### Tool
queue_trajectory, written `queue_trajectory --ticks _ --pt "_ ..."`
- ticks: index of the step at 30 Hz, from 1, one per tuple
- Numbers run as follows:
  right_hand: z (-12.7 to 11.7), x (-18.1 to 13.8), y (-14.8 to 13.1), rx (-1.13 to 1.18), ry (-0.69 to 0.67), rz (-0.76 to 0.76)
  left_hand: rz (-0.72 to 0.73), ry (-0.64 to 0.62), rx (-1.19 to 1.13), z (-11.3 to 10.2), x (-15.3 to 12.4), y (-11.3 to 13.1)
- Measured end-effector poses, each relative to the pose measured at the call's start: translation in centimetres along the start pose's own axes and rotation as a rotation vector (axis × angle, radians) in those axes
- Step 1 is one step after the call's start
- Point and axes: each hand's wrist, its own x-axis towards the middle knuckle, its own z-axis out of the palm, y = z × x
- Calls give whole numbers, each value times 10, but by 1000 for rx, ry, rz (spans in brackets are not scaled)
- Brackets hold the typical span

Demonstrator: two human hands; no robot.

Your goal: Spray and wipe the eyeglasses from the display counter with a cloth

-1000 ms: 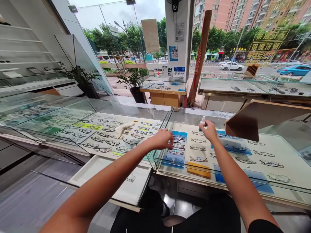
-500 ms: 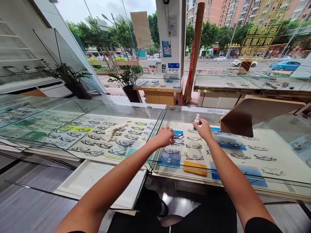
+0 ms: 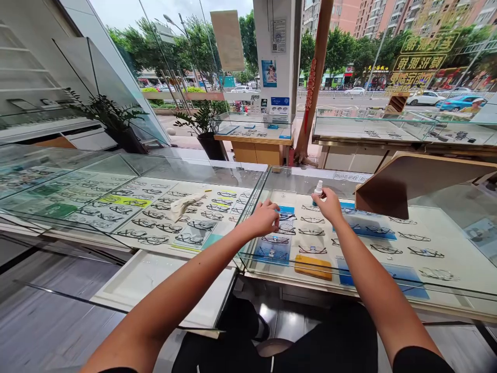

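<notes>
The small white plastic bottle with narrow cap (image 3: 319, 187) stands nearly upright just right of the frame's centre. The right hand (image 3: 330, 204) has its thumb and fingers closed around it. I judge it light, quite stiff, perhaps slippery if wet; its body, below the cap, seems the best place to hold. At the centre, the left hand (image 3: 264, 218) is loosely curled, near 1 pair of dark thin-rimmed eyeglasses (image 3: 286, 229); I cannot tell if it grips something.
</notes>
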Motion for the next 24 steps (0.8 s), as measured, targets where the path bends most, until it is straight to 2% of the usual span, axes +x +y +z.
queue_trajectory --ticks 8,10,12,13,14,16,17,19,21,24 --pt "-2 -2 -3 7 -13 -20 -30 3 -17 -1 -13 4" --pt "-3 -2 -3 4 -17 -20 -51 86 -55 -8 -29 10" --pt "-2 -3 -3 0 -13 -13 -48 166 -154 -21 -55 17" --pt "-2 -3 -2 0 -11 -8 -27 141 -245 -28 -72 19" --pt "-1 -3 -1 4 -9 -3 18 44 -360 -34 -90 21" --pt "1 -4 1 14 -4 7 95 -275 -533 -42 -126 18" --pt "1 -4 3 13 1 14 106 -414 -550 -42 -142 12" --pt "3 -4 7 0 7 25 24 -609 -529 -33 -167 -6" --pt "5 -3 11 -10 15 36 -87 -674 -499 -13 -183 -32" --pt "6 -2 16 -28 38 47 -198 -626 -476 29 -195 -76"
